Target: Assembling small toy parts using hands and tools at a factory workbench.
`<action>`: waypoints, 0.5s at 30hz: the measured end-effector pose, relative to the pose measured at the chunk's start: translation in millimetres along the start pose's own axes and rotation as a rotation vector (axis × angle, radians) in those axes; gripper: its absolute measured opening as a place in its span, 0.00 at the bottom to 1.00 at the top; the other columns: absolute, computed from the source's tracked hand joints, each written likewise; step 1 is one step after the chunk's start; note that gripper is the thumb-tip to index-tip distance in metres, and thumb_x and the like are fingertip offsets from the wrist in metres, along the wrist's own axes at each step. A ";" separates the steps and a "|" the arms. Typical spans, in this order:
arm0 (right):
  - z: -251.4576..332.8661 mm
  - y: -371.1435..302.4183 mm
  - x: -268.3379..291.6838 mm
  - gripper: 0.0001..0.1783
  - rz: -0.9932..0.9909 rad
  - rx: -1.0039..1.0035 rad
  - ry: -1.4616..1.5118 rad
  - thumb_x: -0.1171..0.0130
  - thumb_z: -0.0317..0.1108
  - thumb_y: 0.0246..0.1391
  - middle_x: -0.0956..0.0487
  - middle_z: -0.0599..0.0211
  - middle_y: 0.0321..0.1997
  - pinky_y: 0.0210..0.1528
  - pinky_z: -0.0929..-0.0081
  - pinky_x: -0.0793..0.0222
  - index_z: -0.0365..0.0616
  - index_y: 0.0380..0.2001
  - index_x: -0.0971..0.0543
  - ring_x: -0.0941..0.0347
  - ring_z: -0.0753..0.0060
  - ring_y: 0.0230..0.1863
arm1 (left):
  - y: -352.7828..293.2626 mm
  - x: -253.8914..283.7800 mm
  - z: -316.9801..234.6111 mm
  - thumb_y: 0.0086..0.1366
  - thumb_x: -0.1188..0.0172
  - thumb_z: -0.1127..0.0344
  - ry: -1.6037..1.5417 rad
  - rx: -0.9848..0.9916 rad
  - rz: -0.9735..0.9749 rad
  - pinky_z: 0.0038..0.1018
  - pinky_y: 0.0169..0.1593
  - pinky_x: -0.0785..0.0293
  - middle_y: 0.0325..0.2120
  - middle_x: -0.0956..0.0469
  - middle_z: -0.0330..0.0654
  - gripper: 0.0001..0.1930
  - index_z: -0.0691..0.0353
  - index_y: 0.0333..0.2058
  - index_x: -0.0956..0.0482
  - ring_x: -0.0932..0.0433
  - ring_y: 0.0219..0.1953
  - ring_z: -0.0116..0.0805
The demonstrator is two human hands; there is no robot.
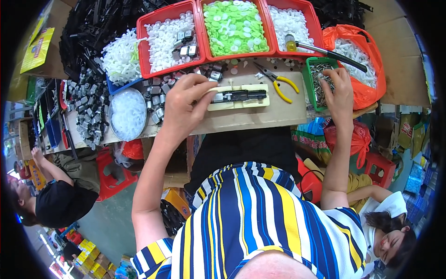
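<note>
My left hand (186,100) is at the left end of a cream-coloured holding block (239,104), thumb and fingertips pinched together; what lies between them is too small to make out. A long black plastic part (248,95) with a silvery piece at its left end lies in the block's groove. At the right, my right hand (340,90) reaches into a green tray (307,79) of small metal pins or screws (319,74). Its fingers curl down among them, and anything gripped there is hidden. Between the hands lie pliers with yellow handles (284,89).
Red bins (203,46) along the back hold white and lime-green plastic pieces. A screwdriver (332,54) lies across the right bin toward an orange bag (378,74) of white pieces. Metal-and-black parts (88,111) and a round dish (127,114) fill the left. Two people sit nearby.
</note>
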State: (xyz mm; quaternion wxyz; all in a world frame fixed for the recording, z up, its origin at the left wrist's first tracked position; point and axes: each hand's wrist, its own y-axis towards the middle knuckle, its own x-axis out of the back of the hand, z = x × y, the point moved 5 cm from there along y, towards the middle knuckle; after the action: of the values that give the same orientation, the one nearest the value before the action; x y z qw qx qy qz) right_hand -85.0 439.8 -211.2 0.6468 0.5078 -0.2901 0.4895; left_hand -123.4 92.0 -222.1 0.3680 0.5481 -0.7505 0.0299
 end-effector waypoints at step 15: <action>-14.9 2.1 -4.9 0.04 -0.033 -0.033 0.075 0.38 0.24 0.52 0.23 0.56 0.32 0.38 0.57 0.30 0.36 0.32 0.21 0.24 0.51 0.38 | 105.1 -57.4 -10.2 0.54 0.31 0.71 0.399 -0.208 -0.012 0.37 0.44 0.27 0.29 0.22 0.46 0.07 0.65 0.33 0.14 0.26 0.39 0.46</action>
State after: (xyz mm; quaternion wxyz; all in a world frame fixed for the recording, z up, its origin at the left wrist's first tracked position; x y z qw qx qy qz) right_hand -90.6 452.2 -219.4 0.6734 0.4831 -0.2654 0.4927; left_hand -199.5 184.3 -210.6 0.5641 0.4948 -0.6585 0.0580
